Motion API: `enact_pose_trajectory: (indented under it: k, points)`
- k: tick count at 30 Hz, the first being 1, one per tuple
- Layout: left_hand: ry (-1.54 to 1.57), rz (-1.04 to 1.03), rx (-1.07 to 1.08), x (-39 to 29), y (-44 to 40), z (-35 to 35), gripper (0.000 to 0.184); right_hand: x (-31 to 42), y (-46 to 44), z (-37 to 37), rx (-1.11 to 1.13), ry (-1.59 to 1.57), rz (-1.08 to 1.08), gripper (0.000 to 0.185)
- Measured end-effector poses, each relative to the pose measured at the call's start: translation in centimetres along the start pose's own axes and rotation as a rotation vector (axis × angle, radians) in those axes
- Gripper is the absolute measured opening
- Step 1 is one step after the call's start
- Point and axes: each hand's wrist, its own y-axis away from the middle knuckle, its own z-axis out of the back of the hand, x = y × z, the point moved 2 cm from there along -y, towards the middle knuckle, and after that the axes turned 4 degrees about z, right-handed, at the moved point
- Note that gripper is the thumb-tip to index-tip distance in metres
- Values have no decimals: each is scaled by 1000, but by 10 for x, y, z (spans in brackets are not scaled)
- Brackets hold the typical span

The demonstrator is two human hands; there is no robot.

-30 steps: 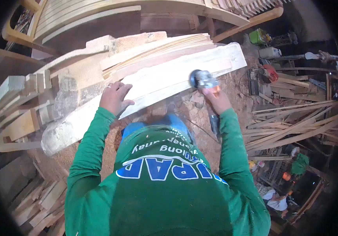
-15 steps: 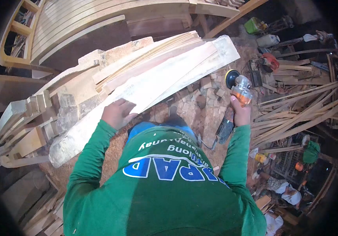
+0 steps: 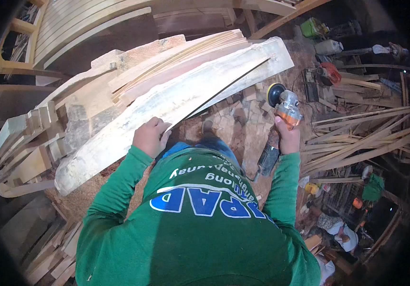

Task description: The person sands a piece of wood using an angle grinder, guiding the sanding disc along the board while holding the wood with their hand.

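From my remote station I observe the left hand gripping the near edge of the pale board, the right hand gripping the disc sander — held apart from that board, to its right — and, beyond the board, thin wooden strips, then a slatted frame.

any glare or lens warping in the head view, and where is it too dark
Head view: strong fisheye bowing, black corners; head view: pale board looks brightest, partly washed out; head view: shadow across the shirt, far right edge murky.
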Motion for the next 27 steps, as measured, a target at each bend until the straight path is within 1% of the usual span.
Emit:
enact_pose_trajectory:
  k: [2, 5, 11, 14, 17, 20, 23, 26, 27]
  points:
    - [-4, -11, -10, 0, 1, 0, 19, -12, -7, 3, -6, 31, 65, 36]
    - [-24, -39, -43, -3, 0, -1, 22, -13, -8, 3, -1, 19, 27, 35]
    - [-50, -63, -67, -11, -6, -6, 27, -11, -10, 1, 29, 30, 43, 32]
    - [-51, -63, -64, -17, -12, -10, 27, -9, -12, 0, 26, -13, 15, 32]
    - [-14, -56, -57, -21, -20, -9, 25, -20, -19, 3, 17, -16, 56, 35]
    - [-6, -72, -72, -23, -25, -7, 23, -13, -20, 2, 3, 18, 67, 37]
    - [148, -34, -25, -22, -32, -4, 23, 5, -12, 0, 36, 30, -12, 36]
    - [235, -15, 277, 20, -53, -18, 34, 3, -11, 0, 23, 80, 44, 40]
    - [148, -43, 176, 17, -58, -13, 38, 3, -11, -1, 61, 94, 53, 43]
